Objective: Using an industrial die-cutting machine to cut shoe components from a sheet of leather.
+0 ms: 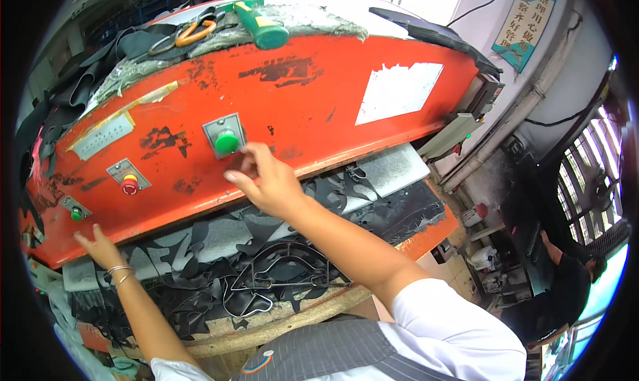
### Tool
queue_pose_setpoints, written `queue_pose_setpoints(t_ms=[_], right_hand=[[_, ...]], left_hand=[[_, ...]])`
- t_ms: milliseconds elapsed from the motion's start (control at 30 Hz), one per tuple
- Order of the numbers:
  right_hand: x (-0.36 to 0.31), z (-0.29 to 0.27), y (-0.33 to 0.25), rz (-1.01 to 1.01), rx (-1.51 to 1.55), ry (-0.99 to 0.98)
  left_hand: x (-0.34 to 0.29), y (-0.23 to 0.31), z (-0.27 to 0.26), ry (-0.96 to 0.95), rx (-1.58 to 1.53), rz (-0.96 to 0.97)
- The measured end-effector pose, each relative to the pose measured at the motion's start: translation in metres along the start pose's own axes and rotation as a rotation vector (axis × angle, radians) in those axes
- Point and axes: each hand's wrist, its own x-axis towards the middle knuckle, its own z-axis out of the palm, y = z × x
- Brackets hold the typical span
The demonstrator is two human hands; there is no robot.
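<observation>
A red press beam (319, 108) spans the view in front of me. My right hand (269, 185) is raised just below a large green push button (227, 143), thumb and fingers apart, holding nothing. Whether a fingertip touches that button I cannot tell. Far left, my left hand (103, 249), with bracelets on its wrist, has its fingers spread beneath a small green button (76, 213). Below the beam, bent metal cutting dies (249, 305) lie on black sheet scraps (193, 308). More scraps hang over a pale grey pad (399, 171).
A red stop button (130, 185) sits between the two green ones. On top of the beam rest a green-headed hammer (266, 33), orange-handled scissors (196, 33) and black strips (136, 43). A person in black (559, 294) is at the far right, beside a barred window (592, 175).
</observation>
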Motion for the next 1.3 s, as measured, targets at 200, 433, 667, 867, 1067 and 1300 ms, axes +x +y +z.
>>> queue_pose_setpoints(t_ms=[200, 433, 667, 867, 1067, 1300], right_hand=[[-0.005, 0.013, -0.032, -0.018, 0.019, 0.203], [-0.119, -0.025, -0.029, 0.227, -0.002, 0.013], [-0.154, -0.088, 0.048, 0.387, -0.457, 0.05], [-0.116, -0.146, 0.124, 0.508, -0.728, 0.038], [-0.069, -0.122, 0.151, 0.626, -1.046, -0.071], [-0.068, -0.115, 0.199, 0.63, -1.071, 0.033]], left_hand=[[0.032, -0.015, -0.074, -0.465, -0.181, -0.044], [-0.18, 0.081, -0.184, -1.042, 0.07, 0.15], [-0.296, 0.103, -0.21, -1.087, 0.202, 0.387], [-0.312, 0.103, -0.194, -1.027, 0.181, 0.339], [-0.286, 0.108, -0.191, -1.229, 0.229, 0.261], [-0.249, 0.186, -0.07, -1.605, -0.048, 0.134]])
